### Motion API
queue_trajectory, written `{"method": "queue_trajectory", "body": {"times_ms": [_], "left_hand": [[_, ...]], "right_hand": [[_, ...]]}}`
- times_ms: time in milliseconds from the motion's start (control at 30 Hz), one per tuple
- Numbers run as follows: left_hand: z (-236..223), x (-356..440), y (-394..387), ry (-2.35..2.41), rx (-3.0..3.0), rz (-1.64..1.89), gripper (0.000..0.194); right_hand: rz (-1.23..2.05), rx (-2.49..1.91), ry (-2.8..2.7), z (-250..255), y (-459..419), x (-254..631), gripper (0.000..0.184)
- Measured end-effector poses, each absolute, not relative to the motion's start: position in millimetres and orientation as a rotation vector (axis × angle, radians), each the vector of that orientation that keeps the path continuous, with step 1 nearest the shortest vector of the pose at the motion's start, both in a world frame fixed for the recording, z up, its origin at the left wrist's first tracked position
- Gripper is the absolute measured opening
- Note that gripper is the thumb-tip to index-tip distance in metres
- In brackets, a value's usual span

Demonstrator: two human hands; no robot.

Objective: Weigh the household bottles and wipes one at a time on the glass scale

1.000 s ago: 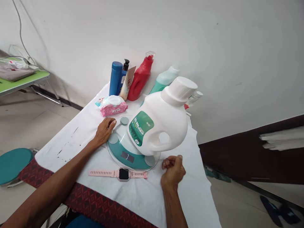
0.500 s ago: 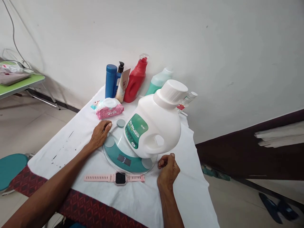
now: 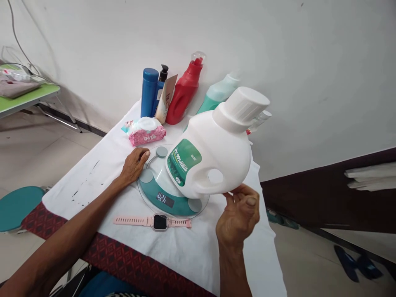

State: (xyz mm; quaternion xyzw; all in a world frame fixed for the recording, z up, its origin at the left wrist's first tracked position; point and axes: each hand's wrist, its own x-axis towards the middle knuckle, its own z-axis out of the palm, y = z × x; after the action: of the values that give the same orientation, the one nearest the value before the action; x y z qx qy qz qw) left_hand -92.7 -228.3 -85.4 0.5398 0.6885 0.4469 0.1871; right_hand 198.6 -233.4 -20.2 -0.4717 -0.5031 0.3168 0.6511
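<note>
A big white detergent jug (image 3: 213, 156) with a green label and a white cap stands on a round glass scale (image 3: 154, 192) with a teal base and a lit display. My left hand (image 3: 134, 165) lies on the cloth at the scale's left rim, its loosely bent fingers touching the glass and holding nothing. My right hand (image 3: 238, 212) is raised at the jug's lower right, below the handle. Its fingers are apart and the fingertips reach the jug's bottom edge without closing on it. A pink smartwatch (image 3: 153, 222) lies flat in front of the scale.
A white cloth (image 3: 102, 173) covers the table over a red patterned one. At the back by the wall stand a blue bottle (image 3: 148, 93), a pump bottle, a red bottle (image 3: 185, 94), a pale green bottle (image 3: 218, 95) and a pink wipes pack (image 3: 145, 132). There is a teal stool (image 3: 17, 208) at the left and a green table far left.
My right hand rose from a fist on the cloth to the jug's lower right and spread its fingers. The scale display now shows digits. The left hand stayed put.
</note>
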Motion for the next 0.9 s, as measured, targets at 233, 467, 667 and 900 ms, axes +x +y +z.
{"method": "queue_trajectory", "body": {"times_ms": [233,467,667,900], "left_hand": [[-85.1,-92.3,-228.1,1.955,1.540,1.211,0.048],[-84.2,-92.2,-226.1,1.946,1.534,1.222,0.050],[-77.0,-89.9,-229.1,1.946,1.473,1.273,0.053],[-81.9,-99.5,-221.7,2.002,1.465,1.250,0.055]], "right_hand": [[0.891,-0.945,-1.324,17.5,-227.1,172.3,0.048],[1.044,-0.910,-1.202,22.9,-210.0,162.3,0.046],[0.960,-1.042,-1.108,20.3,-210.9,153.0,0.046],[1.038,-0.965,-1.071,42.3,-200.1,157.3,0.037]]}}
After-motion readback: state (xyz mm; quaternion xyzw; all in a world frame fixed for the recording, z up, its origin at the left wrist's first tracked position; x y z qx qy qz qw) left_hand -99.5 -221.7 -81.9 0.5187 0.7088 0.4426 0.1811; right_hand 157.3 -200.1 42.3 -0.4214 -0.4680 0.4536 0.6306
